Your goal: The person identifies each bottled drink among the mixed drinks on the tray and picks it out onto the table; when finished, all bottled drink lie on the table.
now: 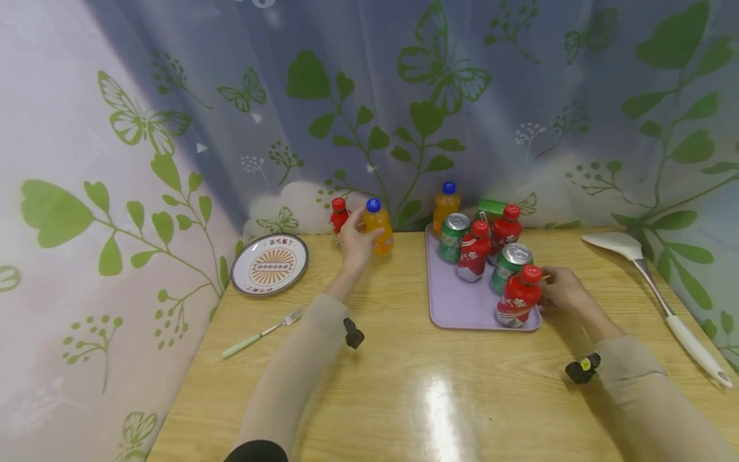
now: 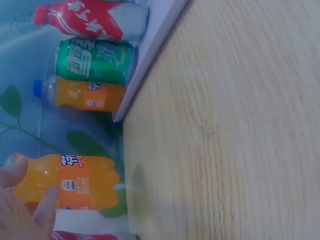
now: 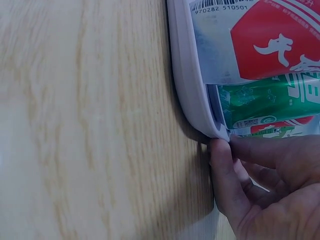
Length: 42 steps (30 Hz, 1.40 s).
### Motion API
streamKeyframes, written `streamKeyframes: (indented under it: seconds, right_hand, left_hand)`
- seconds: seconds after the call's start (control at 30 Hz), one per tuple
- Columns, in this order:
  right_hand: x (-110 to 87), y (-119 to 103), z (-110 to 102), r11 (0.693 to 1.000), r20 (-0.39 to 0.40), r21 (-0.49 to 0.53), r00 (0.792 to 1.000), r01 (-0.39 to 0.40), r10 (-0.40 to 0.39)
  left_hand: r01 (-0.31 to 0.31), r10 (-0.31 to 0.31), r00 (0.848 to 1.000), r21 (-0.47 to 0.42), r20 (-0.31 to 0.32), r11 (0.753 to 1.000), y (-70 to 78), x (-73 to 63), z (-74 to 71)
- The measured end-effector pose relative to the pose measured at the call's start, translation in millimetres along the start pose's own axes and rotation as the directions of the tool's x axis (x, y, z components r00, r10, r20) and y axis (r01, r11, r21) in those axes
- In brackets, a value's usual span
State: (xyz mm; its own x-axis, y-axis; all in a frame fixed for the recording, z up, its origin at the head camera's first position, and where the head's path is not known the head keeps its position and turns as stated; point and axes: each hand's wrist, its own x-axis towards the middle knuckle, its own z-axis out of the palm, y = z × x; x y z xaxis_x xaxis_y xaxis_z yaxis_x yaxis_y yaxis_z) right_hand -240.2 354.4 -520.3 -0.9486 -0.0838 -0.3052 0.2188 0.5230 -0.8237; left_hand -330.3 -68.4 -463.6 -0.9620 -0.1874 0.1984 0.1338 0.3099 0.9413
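My left hand [image 1: 355, 242] holds an orange soda bottle [image 1: 381, 242] with a blue cap by its upper part, fingers and thumb round it. In the left wrist view the bottle [image 2: 90, 192] is upright, left of the tray. Behind that hand a red-capped bottle [image 1: 338, 215] is partly hidden. My right hand [image 1: 564, 292] pinches the right edge of a lilac tray [image 1: 456, 311], thumb and finger on its rim [image 3: 189, 90]. Close by on the tray stands a red-labelled bottle [image 1: 519, 298], with a green can [image 1: 509, 269] behind it.
Further back on the tray are another green can [image 1: 453, 240], two red bottles, an orange bottle [image 1: 446, 206] and a green item [image 1: 491, 206]. A plate [image 1: 270, 264] and a fork [image 1: 262, 335] lie left; a white-handled spatula [image 1: 664, 301] lies right. A patterned curtain [image 1: 369, 96] backs the table.
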Motion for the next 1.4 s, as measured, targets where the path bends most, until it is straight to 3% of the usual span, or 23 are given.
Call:
streamKeyframes:
  seconds: [0.37, 1.0, 1.4]
  right_hand:
    - [-1.2, -1, 1, 1.000, -0.008, -0.031, 1.000, -0.004, 0.004]
    - [-1.9, 0, 1, 1.000, -0.022, -0.027, 1.000, -0.001, 0.000]
    - [-1.7, -1, 1, 0.999, -0.027, -0.034, 0.999, -0.023, 0.023]
  left_hand:
    - [0.008, -0.004, 0.998, 0.062, -0.066, 0.998, -9.0, 15.7, 1.6]
    - [0.092, -0.051, 0.982, 0.220, -0.184, 0.971, -9.7, 17.0, 13.3]
    - [0.079, -0.037, 0.978, 0.206, -0.203, 0.975, -18.2, 21.5, 14.5]
